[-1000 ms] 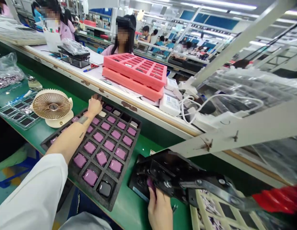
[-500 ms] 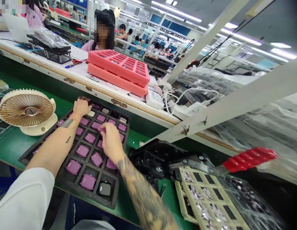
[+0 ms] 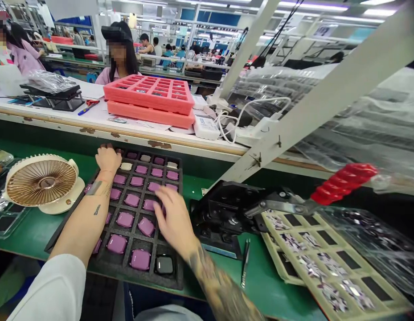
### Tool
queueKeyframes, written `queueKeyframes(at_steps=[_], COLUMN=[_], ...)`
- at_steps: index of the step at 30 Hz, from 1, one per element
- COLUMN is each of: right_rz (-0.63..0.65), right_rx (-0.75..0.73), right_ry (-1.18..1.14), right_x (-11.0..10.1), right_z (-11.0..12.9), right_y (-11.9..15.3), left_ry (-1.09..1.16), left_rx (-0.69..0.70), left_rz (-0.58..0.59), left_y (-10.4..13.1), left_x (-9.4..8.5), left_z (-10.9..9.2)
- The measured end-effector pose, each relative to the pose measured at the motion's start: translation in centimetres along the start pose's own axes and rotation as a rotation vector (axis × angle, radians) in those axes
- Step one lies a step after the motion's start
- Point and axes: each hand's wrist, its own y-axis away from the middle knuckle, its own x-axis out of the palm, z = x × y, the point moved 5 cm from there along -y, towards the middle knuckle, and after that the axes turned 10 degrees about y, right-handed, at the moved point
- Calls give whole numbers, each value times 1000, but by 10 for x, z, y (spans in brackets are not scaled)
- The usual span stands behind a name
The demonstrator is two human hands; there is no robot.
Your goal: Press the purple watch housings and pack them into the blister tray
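Purple cases (image 3: 116, 244) sit one to a cell in a black foam tray (image 3: 149, 280) on the green bench (image 3: 223, 277). The near right corner cell holds a black case (image 3: 164, 265); a few pale pieces (image 3: 126, 166) lie toward the far edge. One purple case (image 3: 146, 226) sits skewed in its cell.

Left hand (image 3: 108, 159): at the tray's far left corner, fingers bent; tips hidden, so we cannot tell whether it grips anything. Right hand (image 3: 175, 213): over the right-hand columns, thumb spread from the fingers, no case seen pinched; contact with the cases below is unclear.

Handling, our estimate: cases light, stiff and smooth, perhaps slippery, with faces liable to scratch. We would pinch by opposite side edges, thumb against fingers, off the broad face, using the slack around each case. The foam looks soft and light; we would support the tray under both sides lest it sag.
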Motion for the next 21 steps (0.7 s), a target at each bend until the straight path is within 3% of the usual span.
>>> queueKeyframes(at_steps=[4,7,9,13,17,21], right_rz=[-119,-116,-38,83,-6,-119], right_rx=[131,228,218,129,71,150], right_ry=[-126,-214,-204,-50,-52,-341], right_x=[-9,4,11,8,-7,-24], right_z=[-4,-12,-15,-19,-24,-30], right_y=[162,227,234,210,192,191], left_ry=[-9,20,40,106,229,376], left_rx=[-173,-281,-327,-365,-365,-390], left_rz=[73,213,268,318,339,361], left_y=[4,7,9,13,17,44], left_x=[-9,-11,-14,-28,-55,-86], left_z=[12,18,18,12,9,12])
